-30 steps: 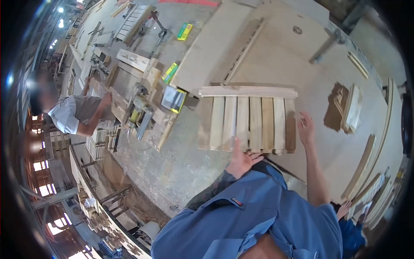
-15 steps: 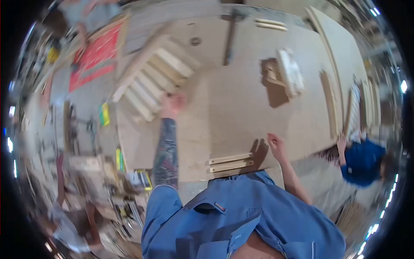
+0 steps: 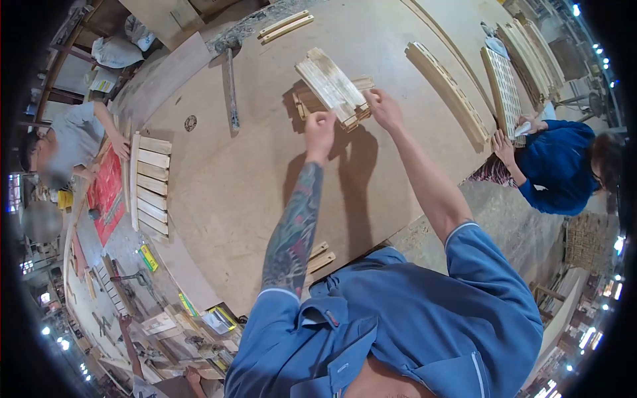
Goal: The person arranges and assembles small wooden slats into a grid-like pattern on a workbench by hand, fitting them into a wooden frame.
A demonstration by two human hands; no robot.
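A stack of pale wooden slats (image 3: 330,79) lies on the large table, its upper slats set crosswise over lower wooden pieces (image 3: 305,105). At the stack's near end is my left hand (image 3: 320,136), its fingers curled against the edge of the slats. My right hand (image 3: 386,111) reaches the right side of the same end, with thumb and fingers slightly apart; whether it touches the wood is hard to see. A slatted wooden frame (image 3: 152,184) rests at the table's left edge, away from both hands.
A hammer (image 3: 231,93) lies left of the stack, and a pair of slats (image 3: 285,26) lies behind. More short slats (image 3: 320,259) are near my body. A long slotted rail (image 3: 448,93) lies to the right. Co-workers stand at left and right, one in a blue top (image 3: 557,166).
My left hand has left the slatted frame and come over to the stack. My right hand has moved forward to it. The slatted frame is now at the left edge, and my view has turned.
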